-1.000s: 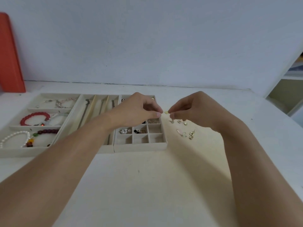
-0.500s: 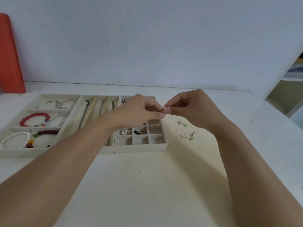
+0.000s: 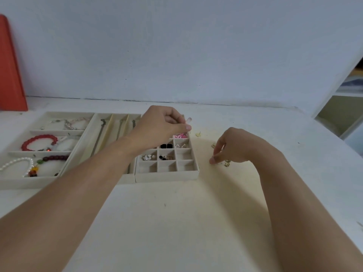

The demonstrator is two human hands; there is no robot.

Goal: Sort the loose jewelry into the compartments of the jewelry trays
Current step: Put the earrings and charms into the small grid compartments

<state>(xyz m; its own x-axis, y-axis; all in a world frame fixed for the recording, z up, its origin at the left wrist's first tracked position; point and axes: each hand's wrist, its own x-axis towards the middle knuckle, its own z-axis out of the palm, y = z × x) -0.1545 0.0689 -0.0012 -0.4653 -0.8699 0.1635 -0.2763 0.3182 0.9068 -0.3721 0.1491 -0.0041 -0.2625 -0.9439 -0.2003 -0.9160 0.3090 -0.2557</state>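
The left hand (image 3: 163, 124) is hovering over the grid tray's (image 3: 167, 176) far right corner, its grip pinching a small clear piece (image 3: 189, 121). Just right of the tray's edge, the right hand (image 3: 233, 146) is pinching at loose earrings (image 3: 226, 163) on the counter (image 3: 176, 222). A stud (image 3: 198, 134) is lying beside the tray's right edge, with bare counter nearer the person.

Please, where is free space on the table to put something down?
Free: the white table in front of the cream compartment tray, between both forearms. Crowded: right of that tray, where small gold earrings lie under the right hand.
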